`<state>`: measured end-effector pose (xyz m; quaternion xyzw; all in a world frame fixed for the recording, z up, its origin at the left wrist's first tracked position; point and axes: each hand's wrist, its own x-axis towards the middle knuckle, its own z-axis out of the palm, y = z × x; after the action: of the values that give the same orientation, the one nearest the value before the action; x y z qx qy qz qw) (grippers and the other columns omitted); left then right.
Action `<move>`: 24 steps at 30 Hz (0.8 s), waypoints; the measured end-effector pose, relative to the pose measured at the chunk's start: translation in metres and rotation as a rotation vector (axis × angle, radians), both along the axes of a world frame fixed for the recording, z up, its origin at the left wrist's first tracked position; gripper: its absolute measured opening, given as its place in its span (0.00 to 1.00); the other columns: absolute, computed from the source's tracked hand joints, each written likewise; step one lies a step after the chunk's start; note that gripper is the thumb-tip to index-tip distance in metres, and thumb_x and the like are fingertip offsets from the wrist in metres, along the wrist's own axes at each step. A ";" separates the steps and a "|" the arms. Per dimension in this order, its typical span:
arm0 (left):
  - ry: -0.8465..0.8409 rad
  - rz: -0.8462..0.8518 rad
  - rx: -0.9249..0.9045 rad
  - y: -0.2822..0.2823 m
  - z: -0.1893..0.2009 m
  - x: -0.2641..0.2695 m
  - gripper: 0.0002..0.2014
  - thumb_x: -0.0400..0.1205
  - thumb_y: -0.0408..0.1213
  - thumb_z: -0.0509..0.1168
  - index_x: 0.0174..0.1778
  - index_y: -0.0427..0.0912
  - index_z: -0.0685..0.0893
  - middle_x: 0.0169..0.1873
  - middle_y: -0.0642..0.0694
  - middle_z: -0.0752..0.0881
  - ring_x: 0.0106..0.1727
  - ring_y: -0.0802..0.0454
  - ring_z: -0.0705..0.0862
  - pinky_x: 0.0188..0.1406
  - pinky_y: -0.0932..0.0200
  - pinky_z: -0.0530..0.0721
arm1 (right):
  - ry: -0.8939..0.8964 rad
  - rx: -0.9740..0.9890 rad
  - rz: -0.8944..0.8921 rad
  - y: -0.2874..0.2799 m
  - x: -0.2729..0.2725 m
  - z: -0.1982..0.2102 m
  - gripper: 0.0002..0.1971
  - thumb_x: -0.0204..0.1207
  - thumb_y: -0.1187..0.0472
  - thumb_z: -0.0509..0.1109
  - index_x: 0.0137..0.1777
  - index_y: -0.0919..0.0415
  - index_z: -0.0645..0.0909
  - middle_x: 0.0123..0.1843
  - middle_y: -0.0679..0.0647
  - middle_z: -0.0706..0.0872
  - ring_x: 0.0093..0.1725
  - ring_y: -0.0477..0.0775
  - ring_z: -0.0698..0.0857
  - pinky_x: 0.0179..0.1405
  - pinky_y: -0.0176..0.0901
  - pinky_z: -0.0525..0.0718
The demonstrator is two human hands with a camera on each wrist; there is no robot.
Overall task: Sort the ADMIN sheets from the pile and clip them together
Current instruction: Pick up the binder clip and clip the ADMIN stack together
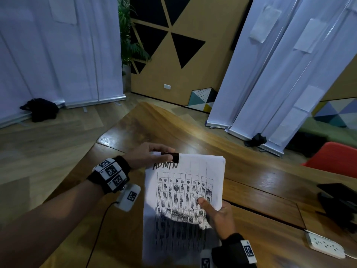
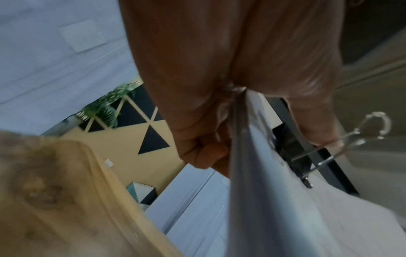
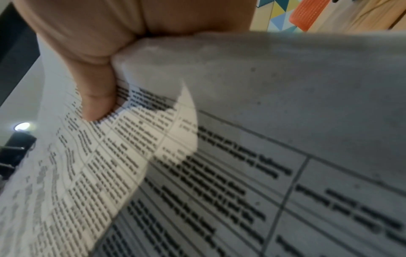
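A stack of white printed sheets [image 1: 183, 200] with "ADMIN" handwritten at the top is held above the wooden table [image 1: 257, 176]. A black binder clip [image 1: 171, 158] sits on its top left corner. My left hand [image 1: 163, 154] pinches that clip. In the left wrist view the thumb lies on the clip's [image 2: 294, 154] wire handle and the fingers curl behind the sheets [image 2: 274, 208]. My right hand [image 1: 209, 207] grips the stack's right edge, thumb on the printed table. The right wrist view shows that thumb [image 3: 96, 97] pressing the sheets [image 3: 241, 173].
A white power strip [image 1: 324, 245] lies near the table's right front. A black object [image 1: 340, 206] sits beyond it, and a red chair [image 1: 336, 159] stands at the right. White roll-up banners [image 1: 270, 74] stand on the floor behind.
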<state>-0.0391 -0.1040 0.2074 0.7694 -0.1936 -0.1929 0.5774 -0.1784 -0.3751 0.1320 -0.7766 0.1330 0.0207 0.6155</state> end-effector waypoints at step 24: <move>-0.441 -0.110 0.651 0.000 -0.024 -0.001 0.49 0.62 0.78 0.58 0.80 0.59 0.62 0.76 0.53 0.66 0.74 0.54 0.68 0.72 0.48 0.76 | 0.098 0.049 0.003 0.001 -0.004 -0.006 0.19 0.58 0.44 0.80 0.30 0.61 0.81 0.18 0.46 0.67 0.13 0.45 0.62 0.17 0.35 0.64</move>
<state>-0.0403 -0.1038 0.1831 0.9236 -0.2825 -0.1052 0.2366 -0.1824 -0.3739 0.1264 -0.7596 0.1613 0.0626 0.6270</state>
